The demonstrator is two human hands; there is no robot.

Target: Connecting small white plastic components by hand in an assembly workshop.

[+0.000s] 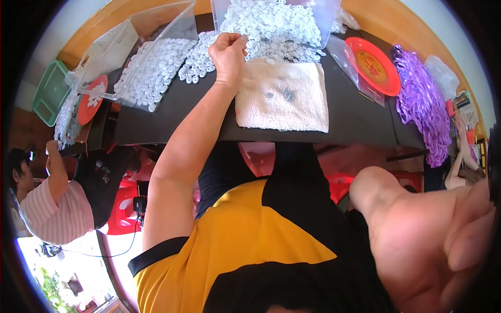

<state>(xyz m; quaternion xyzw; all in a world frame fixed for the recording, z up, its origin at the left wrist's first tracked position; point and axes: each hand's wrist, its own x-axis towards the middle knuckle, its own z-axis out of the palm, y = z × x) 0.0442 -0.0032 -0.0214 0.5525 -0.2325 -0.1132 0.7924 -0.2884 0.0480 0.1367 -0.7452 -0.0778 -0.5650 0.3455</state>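
My left hand [228, 53] reaches over the table's far side, thumb and fingers pinched together. What they hold, if anything, is too small to make out. Just beyond it stands a clear plastic bin [326, 18] of small white oval plastic pieces [271, 21], with more of them spilled around the hand. A white towel [255, 112] with a few dark spots or bits lies on the dark table [360, 122], right of my wrist. Close to the camera at the right edge, my right hand [464, 229] is raised off the table, large and cut off; its fingers cannot be made out clearly.
A tilted clear container [138, 31] and heaps of white pieces [156, 68] lie left. Beyond them are a white basket [107, 47], a green tray [51, 93] and a red plate [86, 115]. Another red plate [395, 78] and purple ribbons [422, 107] lie right. People sit at both sides.
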